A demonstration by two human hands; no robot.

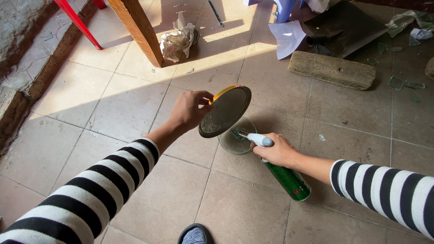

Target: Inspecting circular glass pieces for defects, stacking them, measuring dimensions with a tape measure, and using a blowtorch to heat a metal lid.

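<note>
Holding: the left hand (190, 110) pinched a round dark lid (225, 111) with a yellow rim by its upper edge, tilted, above the floor.
Left grip: fingers closed on the lid's rim, thumb on top.
Right hand: the right hand (278, 151) was wrapped around a green spray can (289, 180) with a white nozzle cap (260, 140), the can lying slanted, its base pointing toward the near right.
Right grip: closed around the can's upper part, a finger lying along the white cap.
Glass disc: a round clear glass piece (235, 142) lay flat on the tiled floor (135, 108), just under the lid and just ahead of the nozzle.
Sleeves: both arms wore black and white stripes.
Far floor: a wooden post (138, 29) stood toward the far left, crumpled paper (177, 40) just beside its foot; a red leg (79, 25) stood farther left.
Far right: a worn wooden block (332, 70) lay on the tiles, a white paper sheet (288, 38) behind it, glass shards (398, 82) scattered toward the right edge.
Near edge: a shoe tip (195, 235) showed at the bottom.
</note>
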